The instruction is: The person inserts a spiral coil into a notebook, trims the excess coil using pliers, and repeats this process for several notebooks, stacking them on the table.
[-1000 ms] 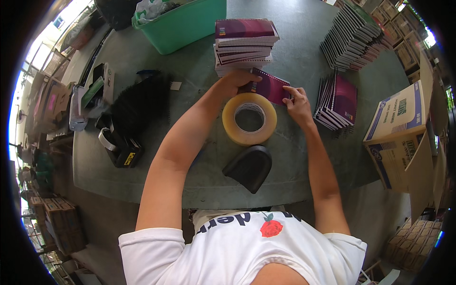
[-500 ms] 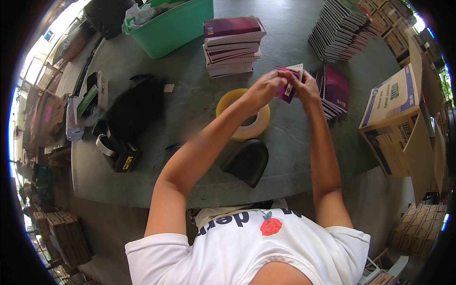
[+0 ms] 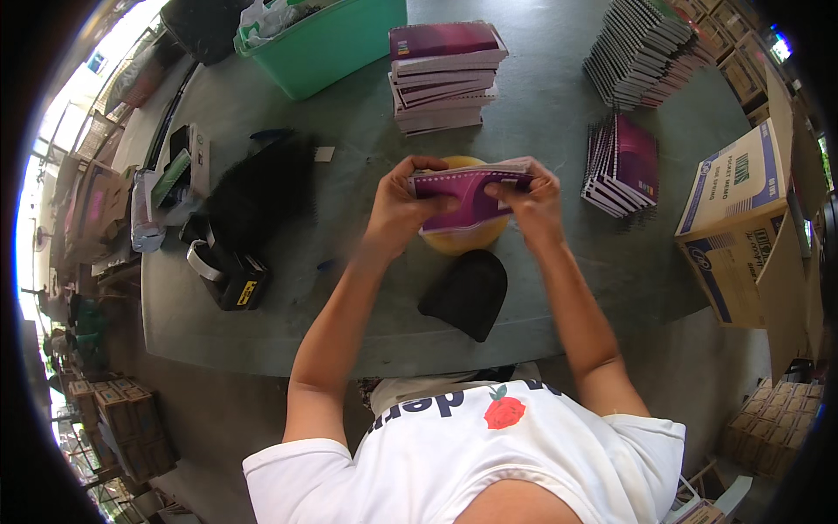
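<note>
Both my hands hold a small stack of purple spiral notebooks (image 3: 467, 196) up over the table. My left hand (image 3: 403, 203) grips its left end, my right hand (image 3: 534, 199) its right end. Under the stack, partly hidden, lies a yellowish roll of tape (image 3: 463, 236) on the grey-green table (image 3: 559, 113). A black cap-like object (image 3: 469, 293) lies just in front of the roll, near the table's front edge.
A pile of purple notebooks (image 3: 443, 74) stands behind my hands, a green bin (image 3: 327, 44) at the back left. More notebooks (image 3: 621, 164) lean at the right, a long row (image 3: 642, 52) behind them. Cardboard boxes (image 3: 742, 218) stand at the right; a black bag (image 3: 253, 188) and tape dispenser (image 3: 225, 269) at the left.
My hands have lifted the purple notebooks off the table and brought them closer, turning them flat between both hands above the tape roll. My left arm no longer reaches across the roll.
</note>
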The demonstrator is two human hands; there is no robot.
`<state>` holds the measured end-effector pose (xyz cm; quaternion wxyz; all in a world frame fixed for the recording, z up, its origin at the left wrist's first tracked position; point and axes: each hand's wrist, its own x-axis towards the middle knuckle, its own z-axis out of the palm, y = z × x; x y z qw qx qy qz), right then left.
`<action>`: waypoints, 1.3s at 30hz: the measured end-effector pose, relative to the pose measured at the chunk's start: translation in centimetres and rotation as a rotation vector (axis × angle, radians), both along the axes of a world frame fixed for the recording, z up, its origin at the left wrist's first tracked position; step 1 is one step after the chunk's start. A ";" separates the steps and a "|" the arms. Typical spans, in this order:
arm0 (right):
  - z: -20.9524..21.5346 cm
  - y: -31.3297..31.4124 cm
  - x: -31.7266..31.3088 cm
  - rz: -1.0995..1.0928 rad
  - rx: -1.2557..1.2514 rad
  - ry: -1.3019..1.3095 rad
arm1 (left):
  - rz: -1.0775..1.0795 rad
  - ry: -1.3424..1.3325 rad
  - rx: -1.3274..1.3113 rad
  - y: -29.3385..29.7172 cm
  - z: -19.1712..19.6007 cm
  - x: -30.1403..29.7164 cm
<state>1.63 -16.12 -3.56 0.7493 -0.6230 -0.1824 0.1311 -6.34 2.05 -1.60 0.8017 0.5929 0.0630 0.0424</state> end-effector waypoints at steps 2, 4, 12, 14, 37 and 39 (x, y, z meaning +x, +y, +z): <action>1.5 -0.1 -0.5 -0.015 0.084 -0.042 | 0.057 -0.097 0.043 -0.4 1.8 -0.2; 3.7 0.2 -0.8 -0.033 0.230 -0.103 | 0.074 -0.167 0.034 -0.4 2.5 -0.2; -1.3 0.4 0.0 0.166 -0.072 0.006 | -0.027 -0.099 0.147 0.0 -2.4 0.2; 0.5 0.5 0.0 0.070 -0.208 -0.245 | -0.029 -0.076 0.301 0.6 -1.7 0.1; 4.9 6.2 -2.0 0.030 -0.799 -0.970 | 0.558 0.455 1.481 15.4 -1.4 0.8; 5.5 6.5 -1.8 0.045 -0.808 -0.993 | 0.637 0.284 1.385 15.1 0.0 -0.3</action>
